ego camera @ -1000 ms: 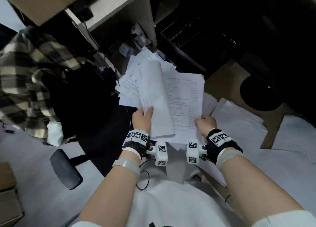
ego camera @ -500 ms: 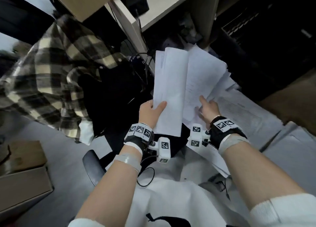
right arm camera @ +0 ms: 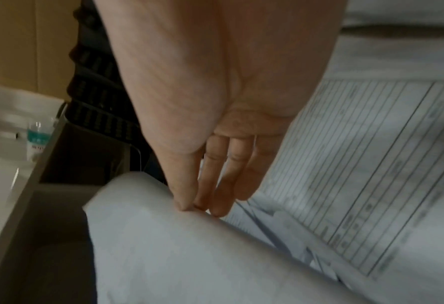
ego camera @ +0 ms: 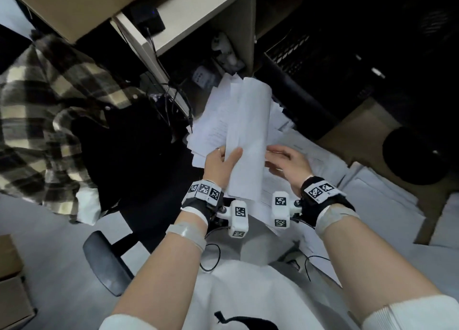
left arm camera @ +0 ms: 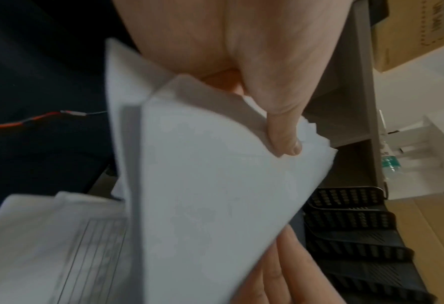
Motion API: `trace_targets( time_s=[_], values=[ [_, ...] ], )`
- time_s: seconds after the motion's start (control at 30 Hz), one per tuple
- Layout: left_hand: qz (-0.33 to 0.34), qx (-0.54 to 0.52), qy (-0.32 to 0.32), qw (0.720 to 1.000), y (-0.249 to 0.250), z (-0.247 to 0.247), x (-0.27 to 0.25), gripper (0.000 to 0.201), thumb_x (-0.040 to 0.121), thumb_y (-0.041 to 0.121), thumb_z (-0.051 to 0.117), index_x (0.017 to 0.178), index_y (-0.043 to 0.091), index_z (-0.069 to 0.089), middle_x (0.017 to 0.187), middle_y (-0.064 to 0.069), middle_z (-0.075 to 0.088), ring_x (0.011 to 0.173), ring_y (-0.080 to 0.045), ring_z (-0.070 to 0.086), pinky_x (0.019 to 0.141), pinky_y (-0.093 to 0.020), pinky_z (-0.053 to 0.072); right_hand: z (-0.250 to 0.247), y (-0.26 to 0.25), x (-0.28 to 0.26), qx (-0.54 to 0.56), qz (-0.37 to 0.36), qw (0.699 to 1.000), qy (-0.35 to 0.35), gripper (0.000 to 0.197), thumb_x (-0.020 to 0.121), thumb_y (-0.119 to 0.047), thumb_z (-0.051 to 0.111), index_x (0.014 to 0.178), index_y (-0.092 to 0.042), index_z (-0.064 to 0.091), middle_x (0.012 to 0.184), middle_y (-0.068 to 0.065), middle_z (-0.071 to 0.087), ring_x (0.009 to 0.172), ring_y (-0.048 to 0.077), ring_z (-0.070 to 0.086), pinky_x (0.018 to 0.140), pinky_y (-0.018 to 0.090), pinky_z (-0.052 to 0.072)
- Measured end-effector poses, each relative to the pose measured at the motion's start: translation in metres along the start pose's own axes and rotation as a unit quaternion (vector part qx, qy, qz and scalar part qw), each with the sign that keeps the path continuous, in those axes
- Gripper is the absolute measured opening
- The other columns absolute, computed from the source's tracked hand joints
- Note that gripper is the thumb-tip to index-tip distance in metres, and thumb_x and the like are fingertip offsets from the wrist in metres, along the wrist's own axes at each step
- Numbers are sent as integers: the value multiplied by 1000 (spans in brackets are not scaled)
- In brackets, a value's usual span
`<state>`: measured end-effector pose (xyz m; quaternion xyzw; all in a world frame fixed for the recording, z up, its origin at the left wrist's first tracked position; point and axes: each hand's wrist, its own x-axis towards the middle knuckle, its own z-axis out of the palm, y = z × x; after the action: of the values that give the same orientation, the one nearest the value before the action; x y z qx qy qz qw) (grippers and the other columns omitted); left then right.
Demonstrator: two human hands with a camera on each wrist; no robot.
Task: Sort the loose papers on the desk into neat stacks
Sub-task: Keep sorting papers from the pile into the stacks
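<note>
Frame centre: left hand (ego camera: 221,165) pinches the sheaf of papers (ego camera: 248,130); right hand (ego camera: 289,164), having apparently released, touches its edge with straight fingers (right arm camera: 215,185), probably squaring it.

the papers (right arm camera: 371,164) have lined tables with print too blurry to read, and the box (left arm camera: 420,26) print too.
</note>
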<state>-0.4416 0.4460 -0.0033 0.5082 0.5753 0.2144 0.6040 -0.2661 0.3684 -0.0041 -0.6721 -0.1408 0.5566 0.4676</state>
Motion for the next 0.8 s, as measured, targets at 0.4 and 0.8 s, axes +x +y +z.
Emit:
trace_targets(
  time_s=[0.4, 0.8],
  values=[
    [-12, -83, -52, 995, 8, 124, -96, 25, 92, 32, 70, 81, 9, 71, 83, -9, 70, 78, -20, 63, 77, -34, 54, -136, 25, -83, 51, -35, 998, -1, 38, 91, -7, 68, 128, -15, 61, 120, 6, 70, 112, 25, 66, 97, 40, 54],
    [59, 6, -35, 998, -2, 163, -120, 36, 94, 29, 61, 74, -1, 60, 65, -3, 59, 61, -15, 53, 58, -31, 44, -183, 30, -132, 71, -20, 997, 30, 53, 80, -59, 72, 120, -27, 65, 117, -2, 71, 107, 21, 69, 90, 39, 56]
  ],
)
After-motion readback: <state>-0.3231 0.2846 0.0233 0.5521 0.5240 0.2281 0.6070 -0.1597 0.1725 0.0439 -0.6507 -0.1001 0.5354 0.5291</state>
